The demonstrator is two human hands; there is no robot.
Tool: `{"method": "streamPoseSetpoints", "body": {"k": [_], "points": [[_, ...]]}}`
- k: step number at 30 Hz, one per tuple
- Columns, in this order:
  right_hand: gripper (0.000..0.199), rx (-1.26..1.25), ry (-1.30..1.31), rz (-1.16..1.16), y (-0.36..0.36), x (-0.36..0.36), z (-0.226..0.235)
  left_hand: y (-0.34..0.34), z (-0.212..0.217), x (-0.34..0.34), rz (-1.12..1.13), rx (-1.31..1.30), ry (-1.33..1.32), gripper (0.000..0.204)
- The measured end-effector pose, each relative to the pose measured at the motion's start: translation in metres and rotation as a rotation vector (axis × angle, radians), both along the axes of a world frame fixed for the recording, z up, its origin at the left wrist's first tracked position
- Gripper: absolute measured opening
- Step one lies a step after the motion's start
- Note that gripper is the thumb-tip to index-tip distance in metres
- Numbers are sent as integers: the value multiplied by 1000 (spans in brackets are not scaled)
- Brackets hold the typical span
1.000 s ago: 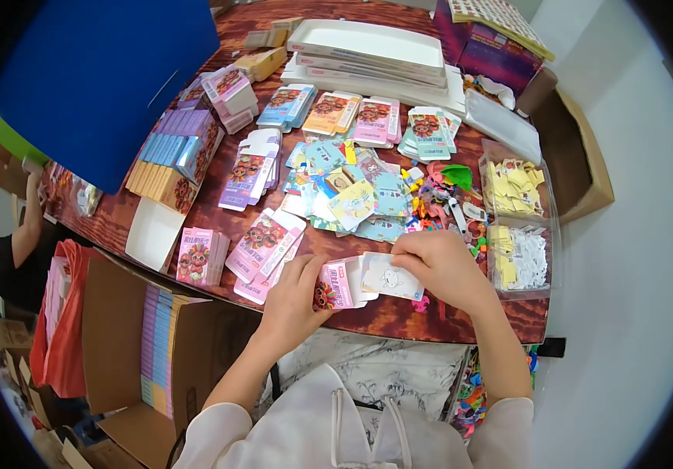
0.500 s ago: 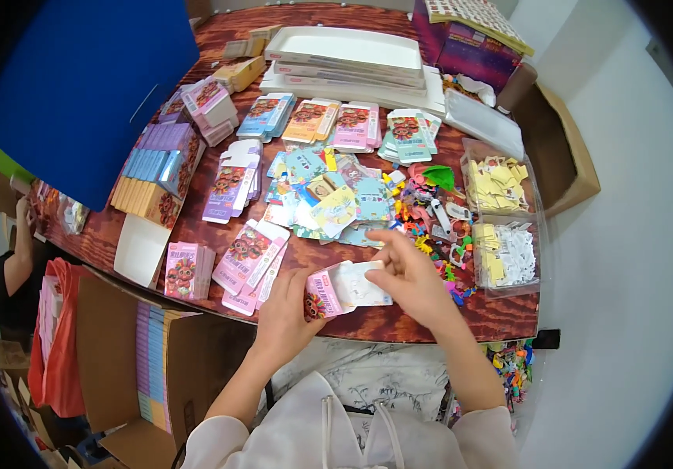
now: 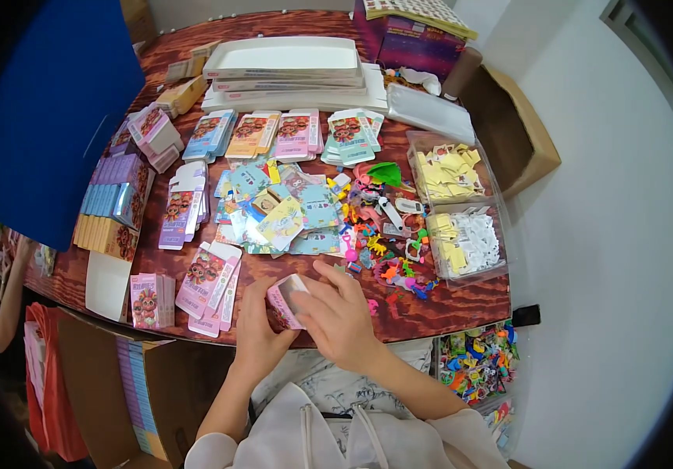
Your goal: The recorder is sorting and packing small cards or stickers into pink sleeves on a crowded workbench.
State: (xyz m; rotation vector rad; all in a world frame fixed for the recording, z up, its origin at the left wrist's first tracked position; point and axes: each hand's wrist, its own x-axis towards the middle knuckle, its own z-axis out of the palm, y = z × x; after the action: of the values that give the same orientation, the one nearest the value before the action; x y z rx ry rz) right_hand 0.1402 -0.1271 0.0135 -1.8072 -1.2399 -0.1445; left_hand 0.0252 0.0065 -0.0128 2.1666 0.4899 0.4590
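Both hands now meeting at near table point(image 3: 446, 309) edge: left hand point(image 3: 256, 328) and right hand point(image 3: 336, 316) pinching small pink box point(image 3: 285, 299), white flap gone since earlier, box closing up. Beyond: card pile point(image 3: 281, 211), toys point(image 3: 387, 250).

A small pink cardboard box point(image 3: 285, 299), folded up and tilted, sits held just above the near edge of the surface point(image 3: 446, 301).
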Motion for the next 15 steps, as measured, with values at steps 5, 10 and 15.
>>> {"method": "streamPoseSetpoints", "body": {"k": [5, 10, 15], "points": [[47, -37, 41, 40, -17, 2, 15, 4, -5, 0, -26, 47, -56, 81], [46, -160, 79, 16, -21, 2, 17, 7, -7, 0, -7, 54, -31, 81], [33, -108, 221, -245, -36, 41, 8, 10, 2, -7, 30, -73, 37, 76]]}}
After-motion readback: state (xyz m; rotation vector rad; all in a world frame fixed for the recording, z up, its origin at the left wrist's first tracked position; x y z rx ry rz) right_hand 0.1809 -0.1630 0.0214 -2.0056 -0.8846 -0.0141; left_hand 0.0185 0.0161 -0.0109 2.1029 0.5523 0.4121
